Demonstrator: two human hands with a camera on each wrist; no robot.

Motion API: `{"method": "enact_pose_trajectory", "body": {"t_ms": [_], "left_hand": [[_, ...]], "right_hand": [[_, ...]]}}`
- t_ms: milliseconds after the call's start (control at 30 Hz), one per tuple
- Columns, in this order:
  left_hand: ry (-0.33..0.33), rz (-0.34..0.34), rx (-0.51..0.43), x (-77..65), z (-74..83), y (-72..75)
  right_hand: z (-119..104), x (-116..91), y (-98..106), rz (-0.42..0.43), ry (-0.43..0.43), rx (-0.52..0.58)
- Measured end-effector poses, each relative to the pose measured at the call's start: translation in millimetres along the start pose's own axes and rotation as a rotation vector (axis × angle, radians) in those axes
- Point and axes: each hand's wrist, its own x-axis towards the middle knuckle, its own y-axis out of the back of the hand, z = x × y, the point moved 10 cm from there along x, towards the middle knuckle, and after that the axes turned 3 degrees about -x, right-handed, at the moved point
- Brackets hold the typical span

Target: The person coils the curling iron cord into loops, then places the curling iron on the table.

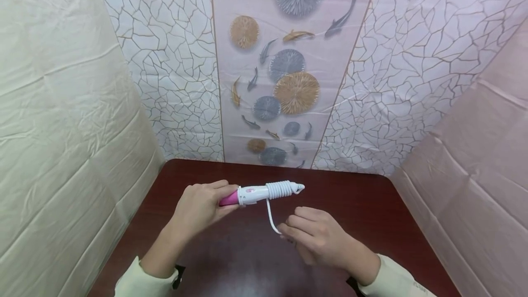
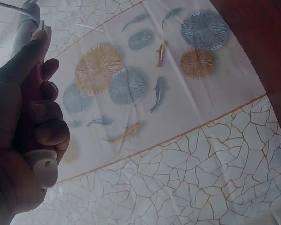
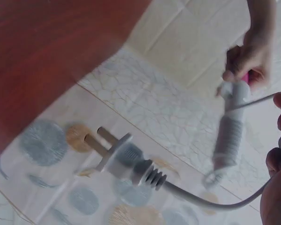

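A pink and white hair iron (image 1: 252, 194) is held level above the table, its white power cord (image 1: 279, 189) wound in several turns around the white handle. My left hand (image 1: 200, 204) grips the pink part, fingers wrapped around it; in the left wrist view a white end cap (image 2: 44, 168) sticks out below the fingers. From the coil a loose stretch of cord runs down to my right hand (image 1: 317, 234), which pinches it with curled fingers. In the right wrist view the two-pin plug (image 3: 126, 159) dangles free on the cord's end beyond that hand.
A dark red-brown table (image 1: 346, 196) lies under both hands. Behind it hangs a patterned cloth (image 1: 288, 58) with fish and round motifs. Cream cloth walls (image 1: 62, 104) close in the left and right sides.
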Motion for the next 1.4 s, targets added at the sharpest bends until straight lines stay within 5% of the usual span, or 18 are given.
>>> {"method": "enact_pose_trajectory", "body": {"t_ms": [433, 733, 1400], "left_hand": [[-0.071, -0.039, -0.014, -2.4, 19.3, -5.2], [-0.15, -0.031, -0.06, -2.0, 36.9, -1.0], [-0.251, 0.005, -0.074, -9.0, 64.6, 4.1]], "right_hand": [[29.7, 22.6, 23.2, 0.083, 0.01, -0.139], [51.6, 26.5, 24.5, 0.103, -0.065, -0.153], [96.9, 3.5, 9.6, 0.07, -0.277, 0.038]]}}
